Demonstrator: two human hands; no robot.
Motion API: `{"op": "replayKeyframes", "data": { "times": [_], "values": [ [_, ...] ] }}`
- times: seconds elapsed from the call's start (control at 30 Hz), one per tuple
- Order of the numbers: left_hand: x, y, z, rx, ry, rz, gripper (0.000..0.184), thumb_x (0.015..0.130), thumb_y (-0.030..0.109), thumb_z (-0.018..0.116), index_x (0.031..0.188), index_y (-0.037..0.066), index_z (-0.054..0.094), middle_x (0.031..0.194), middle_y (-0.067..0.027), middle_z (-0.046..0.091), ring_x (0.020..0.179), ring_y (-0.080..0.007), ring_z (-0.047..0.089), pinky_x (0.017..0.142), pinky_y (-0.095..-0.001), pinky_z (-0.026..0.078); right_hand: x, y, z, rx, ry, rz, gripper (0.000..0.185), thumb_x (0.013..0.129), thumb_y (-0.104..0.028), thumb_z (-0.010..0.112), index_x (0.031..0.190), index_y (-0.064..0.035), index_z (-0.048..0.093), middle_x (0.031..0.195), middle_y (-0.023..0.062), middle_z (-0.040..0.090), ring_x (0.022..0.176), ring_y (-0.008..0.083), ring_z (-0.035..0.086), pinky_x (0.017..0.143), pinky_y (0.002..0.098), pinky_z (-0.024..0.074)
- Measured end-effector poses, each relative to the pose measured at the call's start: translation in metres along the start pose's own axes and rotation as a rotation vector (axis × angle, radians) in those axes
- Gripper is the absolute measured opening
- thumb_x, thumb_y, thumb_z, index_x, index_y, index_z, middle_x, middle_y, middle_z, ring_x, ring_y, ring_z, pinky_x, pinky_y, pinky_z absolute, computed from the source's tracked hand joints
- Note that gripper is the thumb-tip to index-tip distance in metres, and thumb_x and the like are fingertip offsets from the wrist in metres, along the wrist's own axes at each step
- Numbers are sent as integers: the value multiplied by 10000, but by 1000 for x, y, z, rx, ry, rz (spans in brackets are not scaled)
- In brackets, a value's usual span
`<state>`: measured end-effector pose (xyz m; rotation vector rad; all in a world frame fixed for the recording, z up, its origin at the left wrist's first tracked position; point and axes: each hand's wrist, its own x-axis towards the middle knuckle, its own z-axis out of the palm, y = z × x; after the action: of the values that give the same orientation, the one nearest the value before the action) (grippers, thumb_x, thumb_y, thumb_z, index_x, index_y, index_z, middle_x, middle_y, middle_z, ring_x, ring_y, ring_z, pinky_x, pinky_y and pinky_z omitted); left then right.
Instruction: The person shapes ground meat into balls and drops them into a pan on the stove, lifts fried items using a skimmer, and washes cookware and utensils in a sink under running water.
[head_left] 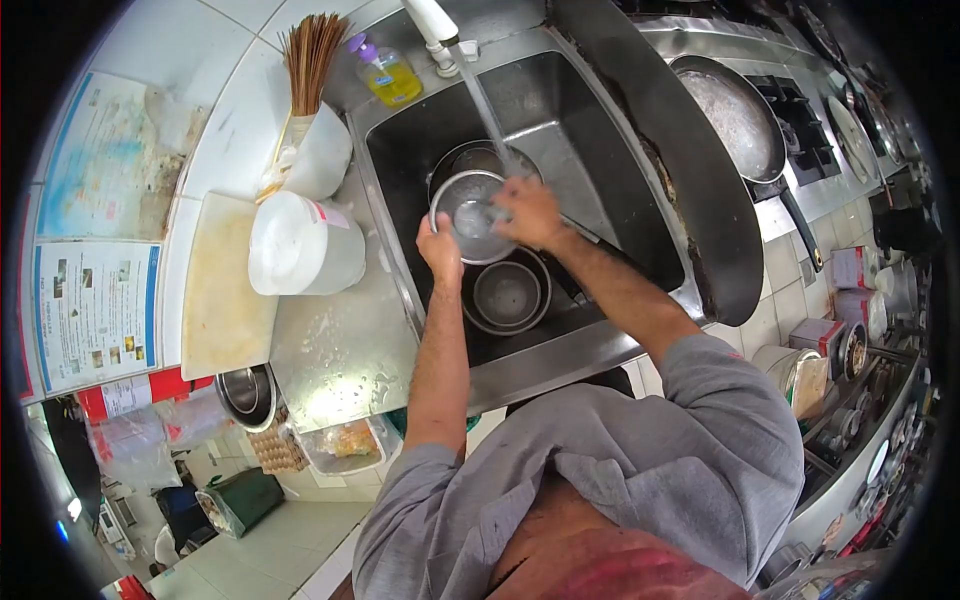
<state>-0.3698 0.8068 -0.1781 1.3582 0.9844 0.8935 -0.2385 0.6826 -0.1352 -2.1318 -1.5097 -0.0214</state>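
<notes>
My left hand (440,250) grips the rim of a round metal bowl (466,190), held tilted under the tap (434,22) over the sink (560,100). Running water falls beside my right hand (532,212), whose fingers reach into the bowl and are smeared by motion. Whether those fingers hold anything is not visible. Below, a second metal bowl (507,294) rests in the sink. A dark round pan (478,156) lies partly hidden behind the held bowl, and a black handle (598,243) shows beneath my right forearm.
On the left counter stand a white tub (305,245), a cutting board (228,290) and a container with a stick whisk (312,65). A soap bottle (388,78) is at the sink's back corner. Right of the sink's raised edge, a frying pan (730,115) sits on the stove.
</notes>
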Motion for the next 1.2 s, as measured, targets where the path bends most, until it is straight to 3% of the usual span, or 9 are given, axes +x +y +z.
{"op": "replayKeyframes", "data": {
  "times": [0.2, 0.33, 0.4, 0.53, 0.77, 0.83, 0.93, 1.13, 1.2],
  "values": [
    [-49, -70, 32, 127, -134, -234, 224, 797, 88, 579, 972, -51, 574, 877, -99, 623, 754, -201, 583, 672, -316, 453, 7, 28, 19, 2135, -123, 897, 385, 844, -322, 520, 1129, -63, 522, 1011, 48, 589, 900, 161, 562, 808, 302, 446],
    [-39, -110, 23, -341, -92, -314, 394, 849, 280, 511, 1029, -70, 534, 927, -183, 611, 831, -259, 594, 709, -378, 457, -16, 25, 60, 1891, -249, 1107, 303, 814, -318, 553, 994, -80, 600, 878, 57, 618, 802, 157, 580, 757, 304, 461],
    [-40, -60, 3, 731, -236, -256, 430, 850, 325, 495, 1059, -51, 508, 970, -240, 586, 901, -329, 585, 760, -423, 448, -30, 67, 58, 1402, -252, 912, 395, 689, -339, 677, 927, -31, 612, 892, 72, 619, 773, 188, 581, 694, 303, 463],
    [-52, -57, -21, 970, -286, -311, 409, 839, 321, 509, 1070, -17, 500, 1036, -252, 549, 997, -382, 521, 810, -446, 429, -73, 190, 85, 558, -297, 789, 469, 633, -304, 740, 952, 7, 594, 909, 112, 633, 803, 202, 609, 687, 329, 477],
    [-63, -70, 31, 1095, -470, 261, 518, 813, 399, 546, 1186, 59, 427, 1064, -149, 509, 1052, -306, 455, 854, -467, 395, -80, 149, 62, 1507, -764, 1216, 327, 755, -321, 660, 946, -67, 581, 750, 76, 620, 639, 177, 605, 550, 347, 510],
    [-67, -36, 57, 23, -497, -954, 475, 854, 424, 477, 1170, 70, 458, 1121, -132, 509, 1091, -279, 441, 873, -441, 382, -55, 102, 37, 1692, -775, 1018, 293, 776, -293, 643, 949, -71, 562, 769, 60, 617, 644, 174, 603, 557, 342, 512],
    [-64, -45, 64, -797, -435, -849, 407, 895, 391, 405, 1132, 73, 493, 1020, -82, 544, 952, -221, 499, 806, -418, 402, -38, 76, 29, 1697, -684, 907, 257, 768, -224, 658, 942, -68, 551, 804, 49, 614, 692, 166, 604, 626, 311, 511],
    [-44, -58, 0, -426, -500, -829, 166, 805, 123, 468, 752, -29, 508, 655, -123, 587, 537, -210, 565, 452, -303, 399, -41, 109, 10, 1642, -298, 902, 466, 667, -127, 745, 1063, -44, 514, 847, 68, 618, 789, 183, 588, 732, 321, 469],
    [-57, -30, -22, 492, -618, -631, 167, 774, 108, 479, 819, -53, 477, 614, -141, 571, 447, -229, 539, 410, -362, 402, -40, 118, 14, 1654, -321, 959, 469, 644, -98, 753, 1052, -38, 529, 877, 61, 618, 814, 189, 583, 748, 338, 459]
  ]
}}
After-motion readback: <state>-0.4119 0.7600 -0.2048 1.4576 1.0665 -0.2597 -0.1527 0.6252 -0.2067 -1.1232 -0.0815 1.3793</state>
